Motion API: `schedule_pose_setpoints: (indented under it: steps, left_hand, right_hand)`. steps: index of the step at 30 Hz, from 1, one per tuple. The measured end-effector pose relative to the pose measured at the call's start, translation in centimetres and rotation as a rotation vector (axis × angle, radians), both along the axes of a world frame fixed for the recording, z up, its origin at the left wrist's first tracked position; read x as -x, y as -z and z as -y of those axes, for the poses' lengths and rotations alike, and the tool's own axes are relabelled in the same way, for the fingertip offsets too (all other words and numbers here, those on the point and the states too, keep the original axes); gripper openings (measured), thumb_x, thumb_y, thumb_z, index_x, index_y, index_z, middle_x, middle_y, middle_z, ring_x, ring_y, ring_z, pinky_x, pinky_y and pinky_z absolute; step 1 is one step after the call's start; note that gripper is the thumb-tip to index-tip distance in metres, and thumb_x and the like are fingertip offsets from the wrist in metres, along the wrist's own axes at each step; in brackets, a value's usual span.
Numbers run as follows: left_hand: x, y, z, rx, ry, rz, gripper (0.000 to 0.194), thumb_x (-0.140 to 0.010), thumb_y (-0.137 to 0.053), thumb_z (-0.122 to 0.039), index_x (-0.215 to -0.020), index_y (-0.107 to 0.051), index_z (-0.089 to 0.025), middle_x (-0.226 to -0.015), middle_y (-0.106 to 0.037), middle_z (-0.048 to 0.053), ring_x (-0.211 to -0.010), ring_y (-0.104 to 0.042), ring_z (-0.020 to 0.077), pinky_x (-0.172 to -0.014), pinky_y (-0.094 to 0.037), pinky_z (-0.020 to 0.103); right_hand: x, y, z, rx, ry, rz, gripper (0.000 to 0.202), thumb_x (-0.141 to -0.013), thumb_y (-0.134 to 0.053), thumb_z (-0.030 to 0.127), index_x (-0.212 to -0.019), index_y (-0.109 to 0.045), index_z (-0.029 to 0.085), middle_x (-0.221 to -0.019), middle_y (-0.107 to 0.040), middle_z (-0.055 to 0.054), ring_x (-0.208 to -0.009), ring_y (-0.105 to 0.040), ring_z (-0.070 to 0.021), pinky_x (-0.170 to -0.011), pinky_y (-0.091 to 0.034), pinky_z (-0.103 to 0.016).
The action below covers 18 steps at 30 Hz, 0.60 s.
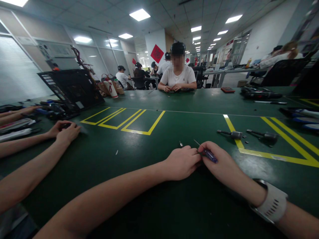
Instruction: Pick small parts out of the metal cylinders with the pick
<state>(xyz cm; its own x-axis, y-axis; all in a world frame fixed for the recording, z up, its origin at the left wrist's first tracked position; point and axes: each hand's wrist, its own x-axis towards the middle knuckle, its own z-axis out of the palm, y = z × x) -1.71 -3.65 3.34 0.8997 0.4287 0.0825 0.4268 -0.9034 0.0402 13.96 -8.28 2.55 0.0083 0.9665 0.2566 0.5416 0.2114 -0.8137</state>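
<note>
Beyond the purple-handled tool (210,156), the green tabletop (189,124) gives a hand room to pass. To its right, two shafted cylinders (236,134) and small loose parts (246,142) obstruct; leftward, past the left hand (183,163), open surface reaches a co-worker's hands (66,130).

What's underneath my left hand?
The green tabletop is below, and a small metal tip pokes out past the far side of your left hand. Your palm and curled fingers cover the rest, so I can't tell.

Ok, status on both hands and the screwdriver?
Right hand: holding purple-handled screwdriver. Left hand: up against right, grip contents hidden. Two dark cylindrical parts on table, beyond right hand, clear of both.
</note>
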Motion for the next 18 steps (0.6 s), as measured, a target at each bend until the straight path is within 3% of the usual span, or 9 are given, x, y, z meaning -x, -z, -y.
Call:
schedule_pose_setpoints:
  steps: [7,12,18]
  left_hand:
    - [-2.1,0.4,-0.5,0.024,0.05,0.054,0.02,-0.09,-0.041,-0.029,-0.098,-0.055,-0.017,-0.097,-0.059,0.005,-0.079,-0.053,0.017,-0.061,-0.044,0.028]
    - [-5.7,1.0,-0.8,-0.018,0.131,0.087,0.024,-0.089,-0.041,-0.028,-0.1,-0.056,-0.014,-0.098,-0.06,0.008,-0.085,-0.055,0.0202,-0.06,-0.047,0.029]
    - [-10.3,1.8,-0.8,-0.006,0.183,0.149,0.027,-0.088,-0.04,-0.025,-0.102,-0.057,-0.01,-0.106,-0.061,0.013,-0.096,-0.057,0.0248,-0.07,-0.051,0.036]
  right_hand:
    - [-1.5,-1.4,-0.9,0.036,0.187,-0.083,0.01,-0.067,-0.054,0.019,-0.075,-0.059,0.022,-0.078,-0.06,-0.002,-0.075,-0.056,-0.0221,-0.067,-0.041,-0.036]
    - [-3.2,-2.3,-1.7,-0.053,0.328,-0.184,0.01,-0.067,-0.057,0.026,-0.076,-0.06,0.023,-0.086,-0.061,-0.004,-0.08,-0.055,-0.024,-0.069,-0.04,-0.037]
    - [-4.2,-2.7,-1.8,-0.067,0.365,-0.216,0.01,-0.065,-0.059,0.03,-0.073,-0.06,0.023,-0.084,-0.061,-0.003,-0.079,-0.054,-0.0245,-0.069,-0.04,-0.038]
